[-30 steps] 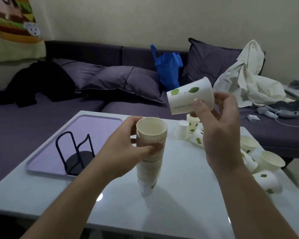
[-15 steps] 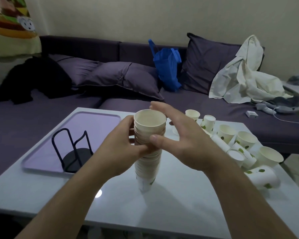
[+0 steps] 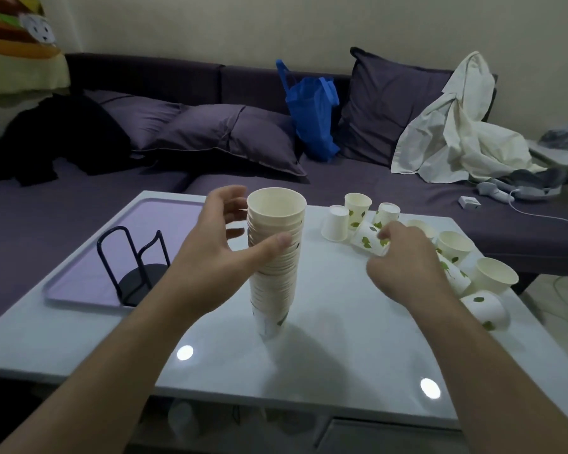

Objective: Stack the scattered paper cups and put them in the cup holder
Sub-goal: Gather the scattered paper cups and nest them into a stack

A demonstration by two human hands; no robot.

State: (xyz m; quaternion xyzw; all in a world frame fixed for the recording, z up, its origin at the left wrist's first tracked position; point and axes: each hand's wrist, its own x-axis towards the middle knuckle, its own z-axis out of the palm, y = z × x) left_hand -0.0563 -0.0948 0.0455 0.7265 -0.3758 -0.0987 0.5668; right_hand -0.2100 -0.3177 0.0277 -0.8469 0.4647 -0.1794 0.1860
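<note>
A tall stack of paper cups point(image 3: 274, 267) stands upright in the middle of the white table point(image 3: 341, 348). My left hand point(image 3: 220, 253) holds it loosely near the top, thumb on the front and fingers spread behind. My right hand point(image 3: 404, 260) is out to the right, fingertips curled on the mouth of a leaf-printed cup point(image 3: 366, 239) that lies on its side. More loose cups are scattered beyond it: an upside-down cup point(image 3: 335, 223), an upright cup point(image 3: 358, 207), and several others point(image 3: 494, 276) at the right edge. The black wire cup holder point(image 3: 135, 267) is empty.
The holder stands on a lilac tray point(image 3: 164, 214) at the table's left. One cup point(image 3: 486, 310) lies close to the right table edge. Behind the table a purple sofa point(image 3: 210, 178) carries pillows, a blue bag point(image 3: 312, 116) and a white cloth point(image 3: 456, 126).
My right hand put its cup onto the stack, let go and moved right to the lying leaf-printed cup. My left hand's grip on the stack has loosened.
</note>
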